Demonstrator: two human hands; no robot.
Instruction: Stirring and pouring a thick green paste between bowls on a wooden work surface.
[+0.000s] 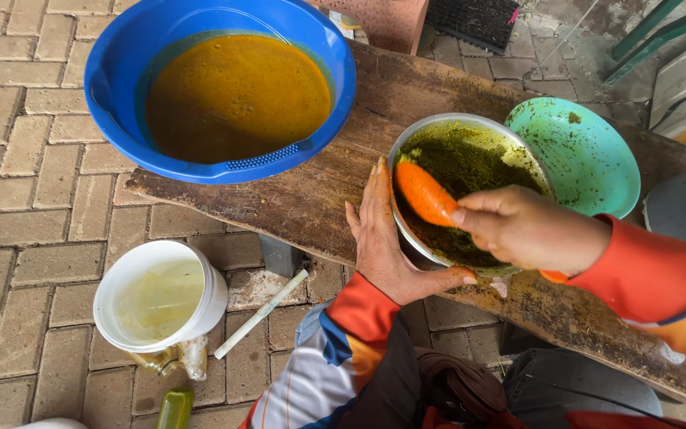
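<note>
A metal bowl [470,125] of dark green paste sits on a worn wooden plank [311,199]. My left hand [387,238] rests flat against the bowl's near left side, thumb under its rim. My right hand [526,230] holds an orange spoon [424,193] whose blade is down in the green paste. Both sleeves are orange, white and blue.
A big blue basin [113,71] of orange-brown liquid stands on the plank's left end. A teal plate [589,155] smeared with green lies behind the metal bowl. On the brick floor stand a white bucket [216,298], a white stick [262,312] and a green bottle [175,407].
</note>
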